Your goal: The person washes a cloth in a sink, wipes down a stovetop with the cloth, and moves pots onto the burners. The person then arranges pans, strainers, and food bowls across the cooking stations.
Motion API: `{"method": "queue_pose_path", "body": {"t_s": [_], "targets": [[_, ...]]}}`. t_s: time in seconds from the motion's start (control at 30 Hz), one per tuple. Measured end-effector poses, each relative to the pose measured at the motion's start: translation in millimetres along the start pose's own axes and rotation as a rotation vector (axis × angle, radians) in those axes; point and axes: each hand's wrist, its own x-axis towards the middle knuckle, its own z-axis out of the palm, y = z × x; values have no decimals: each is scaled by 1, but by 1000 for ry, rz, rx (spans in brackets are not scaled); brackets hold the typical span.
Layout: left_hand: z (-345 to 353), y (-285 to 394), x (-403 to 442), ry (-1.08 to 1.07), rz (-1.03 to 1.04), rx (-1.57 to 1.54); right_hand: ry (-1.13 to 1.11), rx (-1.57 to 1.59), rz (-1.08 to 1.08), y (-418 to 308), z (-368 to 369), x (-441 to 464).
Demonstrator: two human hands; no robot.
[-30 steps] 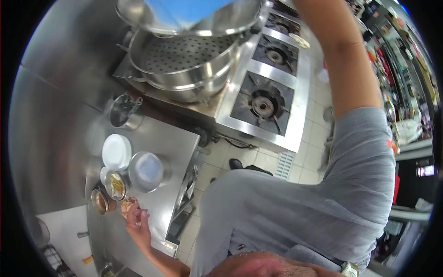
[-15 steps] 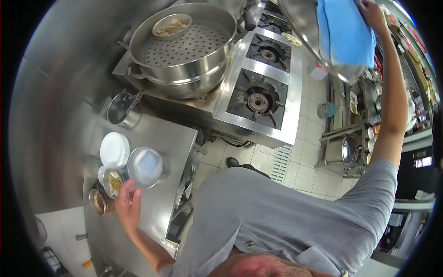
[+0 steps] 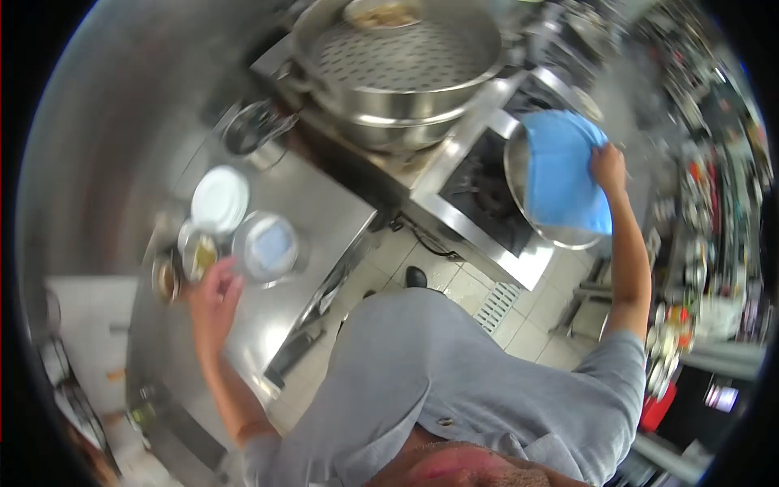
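Observation:
My right hand (image 3: 608, 169) is closed on a blue cloth (image 3: 568, 174), which lies against a large round metal lid (image 3: 518, 174) tilted over the near burner. At the left, my left hand (image 3: 216, 296) hovers by the steel table's bowls, blurred, thumb and fingers apart, with nothing visible between them. Just beyond its fingertips is a small bowl of yellow-green food (image 3: 203, 253). Beside it are a clear container with a bluish patch (image 3: 269, 246) and a white plate stack (image 3: 220, 199). A cup of brown liquid (image 3: 168, 277) stands left of the hand.
A large perforated steamer (image 3: 398, 105) stands uncovered behind the table, with a food dish (image 3: 383, 14) inside. A metal pot with utensils (image 3: 253, 134) is at the table's back. The stove's front edge (image 3: 511, 264) juts out at centre right. Crowded shelves (image 3: 718, 211) line the right.
The lid and blue cloth have come off the steamer, swung right, then moved down over the near burner. My left hand has shifted up towards the small bowls. The camera view has turned.

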Motion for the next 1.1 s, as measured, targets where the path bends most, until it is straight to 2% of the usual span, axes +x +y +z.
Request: {"method": "queue_pose_path", "body": {"t_s": [0.1, 0.27, 0.37, 0.47, 0.5, 0.53, 0.57, 0.6, 0.63, 0.67, 0.7, 0.73, 0.77, 0.8, 0.87, 0.93, 1.0, 1.1], "targets": [[1, -7, -16, 73, -66, -43, -52, 40, -13, -18, 53, -4], [0, -8, -45, 147, -144, -23, -180, 30, -29, -55, 86, -11], [-1, -12, -66, 150, -236, -58, -126, 129, -53, -63, 97, -7], [-3, -42, -95, 189, -223, 96, -309, -3, -160, -54, 87, 0], [-7, -49, -99, 185, -226, 88, -397, -79, -141, -76, 39, -1], [-11, -55, -107, 181, -232, 84, -492, -145, -117, -127, -20, -5], [-12, -60, -114, 210, -247, -29, -431, -135, -229, -158, -56, -9], [-12, -66, -121, 242, -281, -137, -330, 60, -374, -198, -93, -16], [-11, -76, -125, 242, -267, -186, -338, 368, -522, -242, -126, -21], [-9, -88, -130, 243, -263, -229, -397, 448, -668, -302, -174, -29], [-7, -98, -134, 251, -269, -272, -161, 595, -916, -341, -177, -39], [-7, -104, -135, 238, -247, -278, -135, 655, -963, -388, -191, -53], [-6, -106, -133, 228, -228, -283, -127, 543, -1055, -432, -197, -59], [-7, -105, -132, 226, -213, -286, -271, 434, -1075, -476, -207, -62], [-15, -89, -130, 212, -178, -243, -220, 393, -1125, -560, -173, -58], [-21, -91, -138, 204, -141, -173, -181, 59, -1097, -631, -142, -44], [-22, -97, -155, 233, -165, -246, -153, -160, -1050, -673, -110, -34], [-25, -110, -184, 277, -230, -271, -364, -212, -900, -706, -76, -16]]}}
